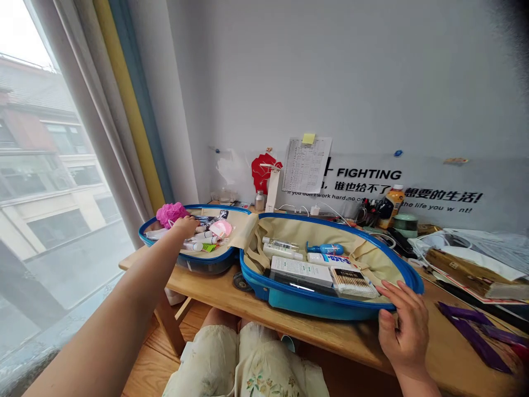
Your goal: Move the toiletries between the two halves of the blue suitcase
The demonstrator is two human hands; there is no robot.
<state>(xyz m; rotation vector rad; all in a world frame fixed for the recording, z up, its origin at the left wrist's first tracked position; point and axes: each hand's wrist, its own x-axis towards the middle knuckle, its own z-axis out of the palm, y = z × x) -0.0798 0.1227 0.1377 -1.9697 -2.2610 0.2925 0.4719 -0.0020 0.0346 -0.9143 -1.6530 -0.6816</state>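
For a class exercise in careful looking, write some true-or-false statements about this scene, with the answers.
1. The left hand reaches into the left half of the open blue suitcase. True.
2. The right hand holds a pack of cotton swabs. False: it holds the suitcase's rim, beside that pack.
3. The suitcase stands on the floor. False: it lies open on a wooden table.
4. A pink bath puff sits in the same half as the left hand. True.
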